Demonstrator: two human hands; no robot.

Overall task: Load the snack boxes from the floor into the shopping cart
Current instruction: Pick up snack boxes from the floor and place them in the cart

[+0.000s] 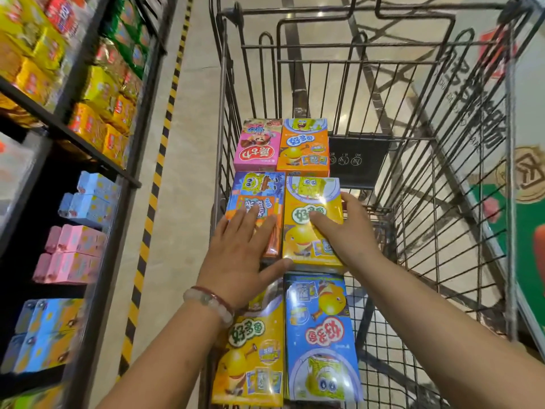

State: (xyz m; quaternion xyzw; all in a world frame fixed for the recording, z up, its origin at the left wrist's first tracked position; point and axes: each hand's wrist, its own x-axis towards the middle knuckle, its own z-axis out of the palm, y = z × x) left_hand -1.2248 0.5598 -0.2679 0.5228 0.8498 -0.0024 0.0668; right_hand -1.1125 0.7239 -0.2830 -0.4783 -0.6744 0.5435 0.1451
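we see six snack boxes flat along the left wall of the shopping cart [418,137]. our left hand [241,255] lies flat, fingers straight, on the dark blue box [250,196]; our right hand [345,231] seems to grip the yellow box [309,202] beside it, thumb over its far edge.

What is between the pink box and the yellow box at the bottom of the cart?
In the head view, the purple-blue box lies between the pink box and the near yellow box, with the left hand flat on it.
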